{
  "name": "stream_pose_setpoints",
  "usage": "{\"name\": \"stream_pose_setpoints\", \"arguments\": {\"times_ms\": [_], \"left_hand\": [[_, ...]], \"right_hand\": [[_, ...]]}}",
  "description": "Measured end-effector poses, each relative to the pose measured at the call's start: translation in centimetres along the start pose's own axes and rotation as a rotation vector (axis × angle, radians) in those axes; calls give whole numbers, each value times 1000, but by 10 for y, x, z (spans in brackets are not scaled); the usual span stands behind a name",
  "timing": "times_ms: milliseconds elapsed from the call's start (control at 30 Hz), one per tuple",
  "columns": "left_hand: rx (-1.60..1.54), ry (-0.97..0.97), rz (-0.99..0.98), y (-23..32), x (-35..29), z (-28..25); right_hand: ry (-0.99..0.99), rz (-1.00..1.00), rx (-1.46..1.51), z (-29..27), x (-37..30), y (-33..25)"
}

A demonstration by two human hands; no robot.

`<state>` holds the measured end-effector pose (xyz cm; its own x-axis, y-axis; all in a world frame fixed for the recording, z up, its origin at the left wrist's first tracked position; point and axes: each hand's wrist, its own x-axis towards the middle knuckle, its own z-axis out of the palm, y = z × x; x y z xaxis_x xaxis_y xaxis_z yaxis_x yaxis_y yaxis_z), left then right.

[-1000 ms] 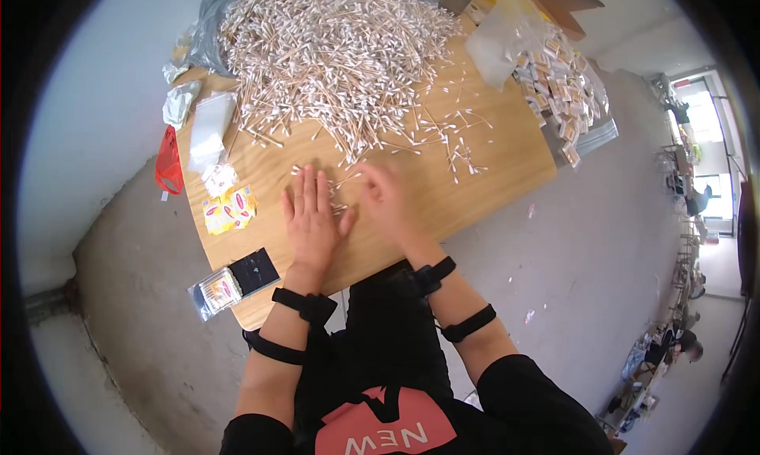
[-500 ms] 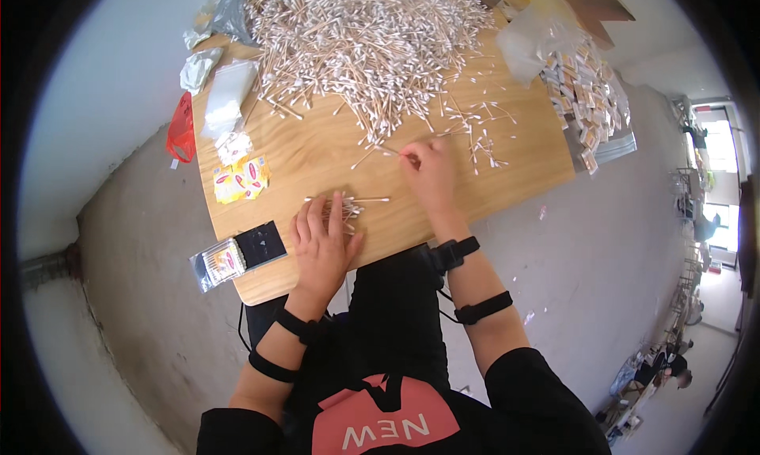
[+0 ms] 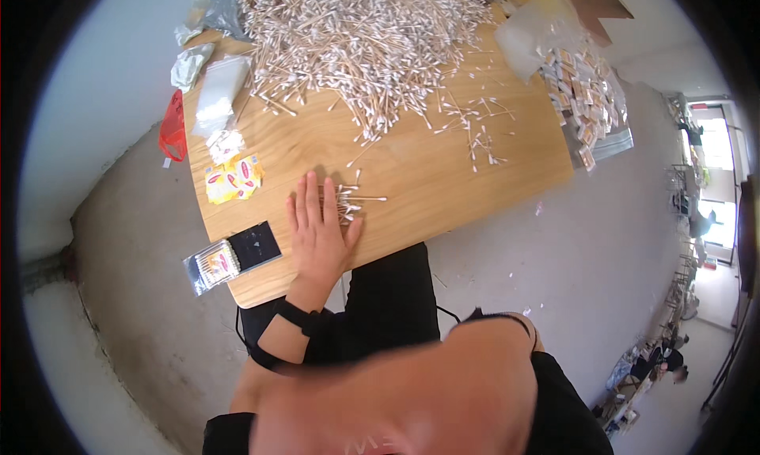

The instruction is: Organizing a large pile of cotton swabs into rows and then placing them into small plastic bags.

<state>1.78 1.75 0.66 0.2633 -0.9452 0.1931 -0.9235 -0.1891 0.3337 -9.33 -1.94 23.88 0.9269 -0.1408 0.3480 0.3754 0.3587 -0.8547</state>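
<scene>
My left hand [image 3: 318, 233] lies flat near the front edge of the wooden table [image 3: 427, 194], its fingers stretched out. Under and beside those fingers is a small bunch of cotton swabs [image 3: 348, 200], partly hidden by the hand. My right hand [image 3: 396, 388] is raised very close to the camera, large and smeared, in front of my chest. Its fingers cannot be made out, nor whether anything is in them. To the left of my left hand a clear packet of cotton swabs [image 3: 215, 265] rests partly on a black flat pad [image 3: 255, 249] at the table edge.
A big heap of loose cotton swabs [image 3: 356, 51] covers the far side. Yellow printed cards [image 3: 233, 179] and clear plastic bags [image 3: 220, 95] lie at the left. A red bag [image 3: 173, 129] hangs there. Right of the table is a bag of small packs [image 3: 582, 98].
My right hand has left the tabletop by the swab heap and come up toward the camera. My left hand has flattened, its fingers straighter beside the small bunch.
</scene>
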Motion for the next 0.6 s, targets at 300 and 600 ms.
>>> {"name": "stream_pose_setpoints", "arguments": {"times_ms": [300,600], "left_hand": [[-80,20,-37,2,0,-6],[-140,-111,52,-13,8,-21]], "right_hand": [[214,-528,-20,23,5,-9],[112,-523,38,5,-18,-5]]}}
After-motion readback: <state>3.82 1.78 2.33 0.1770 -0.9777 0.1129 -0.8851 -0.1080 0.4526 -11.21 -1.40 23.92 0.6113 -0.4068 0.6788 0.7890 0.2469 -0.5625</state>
